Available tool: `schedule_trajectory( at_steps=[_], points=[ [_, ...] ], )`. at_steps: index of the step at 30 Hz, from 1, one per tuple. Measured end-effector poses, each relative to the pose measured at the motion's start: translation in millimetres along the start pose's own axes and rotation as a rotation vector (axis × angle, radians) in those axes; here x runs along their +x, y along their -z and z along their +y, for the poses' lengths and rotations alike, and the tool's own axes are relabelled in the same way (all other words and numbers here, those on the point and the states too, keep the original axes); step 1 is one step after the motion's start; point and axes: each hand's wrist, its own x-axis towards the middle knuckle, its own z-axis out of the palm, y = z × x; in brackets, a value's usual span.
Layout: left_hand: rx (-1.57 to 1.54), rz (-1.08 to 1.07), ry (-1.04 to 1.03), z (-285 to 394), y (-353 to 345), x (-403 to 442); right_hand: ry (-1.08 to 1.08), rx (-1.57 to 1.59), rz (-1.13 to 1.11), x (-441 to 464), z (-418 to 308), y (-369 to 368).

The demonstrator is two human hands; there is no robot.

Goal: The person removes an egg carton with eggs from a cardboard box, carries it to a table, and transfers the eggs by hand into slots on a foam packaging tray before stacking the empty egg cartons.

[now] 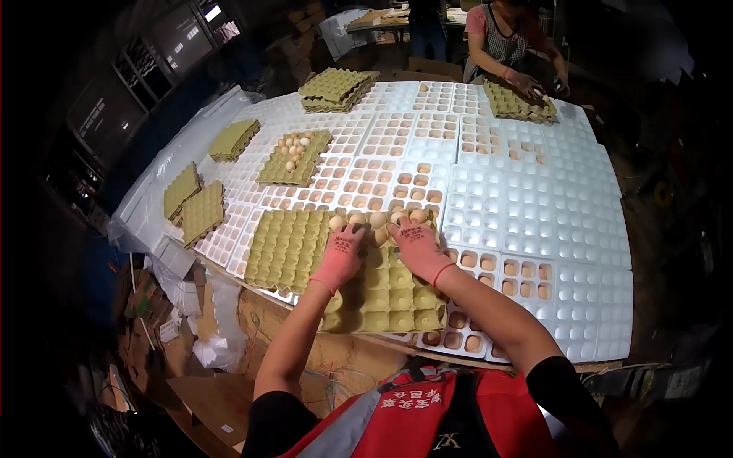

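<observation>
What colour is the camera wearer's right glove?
The right glove is pink; the head view shows it best.

An egg-packing workshop or warehouse is indicated (which of the two cannot be told). This is shown by the wide bed of white foam trays (527,206), whose hollows are partly filled with pale brown eggs (473,343). On the bed, pulp egg trays (336,85) are piled in several stacks. At its far side, an aproned person (510,49) is stationed, and behind it a second table (370,27) is placed. Left of the bed, the gloom is broken by barred openings (141,69); below its near left edge, cardboard (202,404) and plastic sheeting (221,351) are strewn.
</observation>
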Motion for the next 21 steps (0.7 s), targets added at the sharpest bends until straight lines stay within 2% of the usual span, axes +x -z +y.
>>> schedule_trajectory(
  at_steps=[1, 4, 5, 7, 9, 10, 11, 12, 13, 14, 15, 16, 17, 18, 19, 21],
  points=[
    [-0.109, 0.029, -0.016, -0.6, 6.3, -1.2, -0.063, -0.116, -0.184, 15.8, -3.6, -9.1],
    [0.010, -0.034, -0.119, 4.2, 2.5, 13.3, -0.019, -0.048, 0.070, 14.8, 9.6, -16.7],
    [0.105, -0.091, -0.175, 5.9, 1.3, 16.2, -0.129, 0.320, 0.084, 7.4, 16.7, -9.6],
    [0.068, -0.055, -0.193, -7.8, -15.5, 27.4, -0.344, 1.048, 0.146, 6.4, 39.0, 24.0],
    [-0.011, -0.055, -0.143, -8.7, -4.2, 36.1, -0.369, 1.095, 0.211, 17.6, 71.4, 24.2],
    [-0.379, -0.062, 0.015, -10.1, 1.6, 35.1, -0.298, 0.576, 0.311, 21.6, 73.1, 17.9],
    [-0.737, -0.074, 0.174, -12.4, 7.9, 36.9, -0.379, 0.348, 0.155, 22.2, 45.1, 43.2],
    [-1.236, -0.205, 0.320, -12.0, 20.2, 45.5, -0.264, 0.133, 0.035, 31.8, 52.2, 26.9],
    [-1.398, -0.200, 0.382, -21.9, 5.7, 58.2, -0.145, -0.081, -0.095, 41.7, 61.4, 7.9],
    [-1.311, -0.277, 0.339, -17.5, 13.2, 68.3, -0.131, -0.152, -0.171, 50.3, 63.2, 2.8],
    [-1.226, -0.348, 0.293, -9.5, 18.5, 77.4, -0.171, -0.083, -0.083, 47.1, 58.8, 11.7],
    [-0.866, -0.243, 0.161, -4.1, 4.1, 84.8, -0.207, -0.018, 0.004, 40.4, 56.1, 23.9],
    [-0.401, -0.057, -0.075, -0.9, -16.7, 90.5, -0.242, 0.043, 0.093, 34.3, 53.4, 37.7],
    [-0.174, -0.091, -0.146, -2.6, -36.8, 99.0, -0.306, 0.218, 0.110, 25.0, 59.9, 47.6],
    [0.051, -0.124, -0.213, -4.1, -48.5, 105.9, -0.439, 0.766, -0.041, 17.6, 72.5, 56.2],
    [0.012, -0.200, -0.113, -2.4, -34.8, 114.1, -0.539, 1.538, 0.139, 2.3, 96.1, 40.3]
  ],
)
